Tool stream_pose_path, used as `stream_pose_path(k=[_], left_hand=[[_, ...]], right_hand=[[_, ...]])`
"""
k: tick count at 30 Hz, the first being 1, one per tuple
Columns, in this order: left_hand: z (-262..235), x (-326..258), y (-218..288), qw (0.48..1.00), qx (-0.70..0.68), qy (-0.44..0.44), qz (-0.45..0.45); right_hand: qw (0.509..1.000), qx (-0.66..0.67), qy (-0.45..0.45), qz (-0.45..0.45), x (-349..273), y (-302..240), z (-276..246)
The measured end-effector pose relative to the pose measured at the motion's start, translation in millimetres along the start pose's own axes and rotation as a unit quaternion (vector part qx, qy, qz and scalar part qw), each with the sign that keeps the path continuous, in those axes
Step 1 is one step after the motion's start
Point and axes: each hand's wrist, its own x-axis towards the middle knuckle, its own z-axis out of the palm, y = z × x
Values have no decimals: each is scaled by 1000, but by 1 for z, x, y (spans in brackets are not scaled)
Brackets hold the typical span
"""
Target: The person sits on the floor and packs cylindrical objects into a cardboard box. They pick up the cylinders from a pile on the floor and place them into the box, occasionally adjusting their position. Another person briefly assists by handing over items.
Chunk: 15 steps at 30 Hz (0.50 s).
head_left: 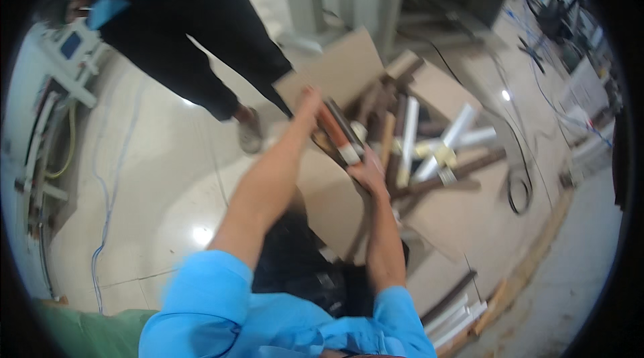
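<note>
Both my hands grip a short bundle of long, narrow strips (333,125), one orange-brown and one dark brown. My left hand (309,108) is closed around the far-left end. Around the near-right end my right hand (369,171) is closed, beside a whitish label or band (349,154). Motion blur hides the exact finger positions. Just beyond the bundle rises a cardboard flap (345,66). To its right lies a loose pile with white strips (409,133), a tan strip (388,140) and a dark brown strip (463,171), some carrying yellowish wrapping (444,155).
Another person in black trousers (201,36) stands at the far left, one shoe (250,133) near the cardboard. A black cable (518,190) loops on the floor at right; bluish cables (107,217) run along the left. More white strips (456,318) lie at the lower right.
</note>
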Motion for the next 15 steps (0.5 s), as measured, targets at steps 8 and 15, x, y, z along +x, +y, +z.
stream_pose_path(k=[8, 15], left_hand=[[6, -33, 38, 988, -95, 91, 81], [47, -65, 98, 963, -30, -92, 251]], right_hand=[[995, 64, 60, 46, -25, -36, -33], [987, -9, 152, -43, -44, -40, -79]])
